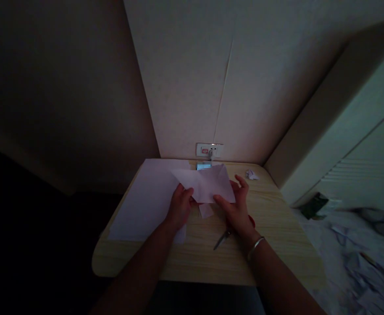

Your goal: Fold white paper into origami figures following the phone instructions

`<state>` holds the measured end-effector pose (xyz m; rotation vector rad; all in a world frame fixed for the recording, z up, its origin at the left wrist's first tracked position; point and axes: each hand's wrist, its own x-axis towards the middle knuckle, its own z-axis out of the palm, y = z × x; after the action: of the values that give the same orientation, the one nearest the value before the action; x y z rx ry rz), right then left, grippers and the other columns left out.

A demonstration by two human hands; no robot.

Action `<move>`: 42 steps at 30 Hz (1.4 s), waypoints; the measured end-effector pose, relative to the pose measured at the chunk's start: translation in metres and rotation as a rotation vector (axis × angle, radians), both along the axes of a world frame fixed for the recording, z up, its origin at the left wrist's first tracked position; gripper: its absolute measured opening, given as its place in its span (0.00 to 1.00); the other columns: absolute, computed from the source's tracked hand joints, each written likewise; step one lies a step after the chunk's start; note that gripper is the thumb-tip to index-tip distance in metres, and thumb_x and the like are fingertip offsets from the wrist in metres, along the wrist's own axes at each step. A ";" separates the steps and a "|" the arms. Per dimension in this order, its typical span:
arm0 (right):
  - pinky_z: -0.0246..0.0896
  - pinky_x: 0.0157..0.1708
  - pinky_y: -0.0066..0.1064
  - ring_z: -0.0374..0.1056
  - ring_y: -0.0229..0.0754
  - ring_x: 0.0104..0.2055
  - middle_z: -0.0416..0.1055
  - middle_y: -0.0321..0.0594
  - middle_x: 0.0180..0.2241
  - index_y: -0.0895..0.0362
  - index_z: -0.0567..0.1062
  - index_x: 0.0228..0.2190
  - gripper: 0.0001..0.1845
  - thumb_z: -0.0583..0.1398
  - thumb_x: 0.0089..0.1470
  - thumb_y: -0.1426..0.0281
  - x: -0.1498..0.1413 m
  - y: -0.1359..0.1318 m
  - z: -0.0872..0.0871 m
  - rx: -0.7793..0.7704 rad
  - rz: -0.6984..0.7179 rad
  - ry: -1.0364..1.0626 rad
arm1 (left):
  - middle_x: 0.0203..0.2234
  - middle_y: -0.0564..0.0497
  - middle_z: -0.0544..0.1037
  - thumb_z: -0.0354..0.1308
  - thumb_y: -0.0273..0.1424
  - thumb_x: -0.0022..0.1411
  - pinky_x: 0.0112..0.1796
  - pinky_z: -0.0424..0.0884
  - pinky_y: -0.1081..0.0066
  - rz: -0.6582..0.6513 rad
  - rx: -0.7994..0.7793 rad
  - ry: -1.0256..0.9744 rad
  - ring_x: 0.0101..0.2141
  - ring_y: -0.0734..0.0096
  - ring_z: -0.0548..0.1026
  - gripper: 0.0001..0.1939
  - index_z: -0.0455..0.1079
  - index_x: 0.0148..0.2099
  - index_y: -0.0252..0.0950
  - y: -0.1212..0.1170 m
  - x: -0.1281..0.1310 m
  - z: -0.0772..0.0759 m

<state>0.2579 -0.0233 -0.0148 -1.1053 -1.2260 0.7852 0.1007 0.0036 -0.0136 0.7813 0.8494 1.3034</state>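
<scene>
A creased sheet of white paper [208, 183] is held up above the table between both hands. My left hand [179, 205] pinches its lower left edge, thumb on top. My right hand [236, 208] grips the lower right corner with the thumb in front, the other fingers partly behind the sheet. Below the paper lies a small paper piece [206, 211]. Scissors [223, 239] rest on the table under my right wrist, blades toward the front left, their red handle partly hidden. Large white sheets [146, 197] lie to the left of my left hand.
The wooden table [277, 236] stands against a wall with a socket and plug [209, 150]. A phone with a lit screen [203, 166] lies by the wall. At the back right is a crumpled paper scrap [251, 174]. Scattered papers [372, 275] cover the floor at right.
</scene>
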 end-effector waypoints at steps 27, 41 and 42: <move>0.57 0.52 0.42 0.62 0.48 0.53 0.65 0.42 0.52 0.53 0.77 0.24 0.11 0.61 0.52 0.62 0.013 0.003 0.003 0.122 0.094 -0.416 | 0.33 0.49 0.76 0.60 0.33 0.52 0.32 0.69 0.71 -0.153 0.156 0.195 0.30 0.70 0.74 0.19 0.62 0.46 0.33 0.004 -0.007 -0.001; 0.55 0.21 0.28 0.62 0.38 0.22 0.69 0.35 0.21 0.55 0.72 0.23 0.16 0.63 0.45 0.56 0.011 0.008 0.003 -0.239 -0.055 0.035 | 0.32 0.52 0.75 0.65 0.31 0.47 0.30 0.66 0.75 -0.203 0.225 0.233 0.29 0.74 0.70 0.23 0.67 0.47 0.35 -0.001 -0.003 -0.001; 0.55 0.22 0.28 0.62 0.37 0.22 0.69 0.34 0.21 0.56 0.71 0.23 0.15 0.64 0.45 0.56 0.011 0.008 0.004 -0.233 -0.061 0.051 | 0.30 0.53 0.75 0.65 0.31 0.47 0.29 0.65 0.75 -0.196 0.214 0.239 0.28 0.75 0.69 0.22 0.68 0.46 0.35 -0.001 -0.002 -0.002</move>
<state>0.2690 -0.0156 -0.0110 -1.2976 -1.0723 0.9207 0.0985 0.0027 -0.0154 1.1784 0.8061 1.1512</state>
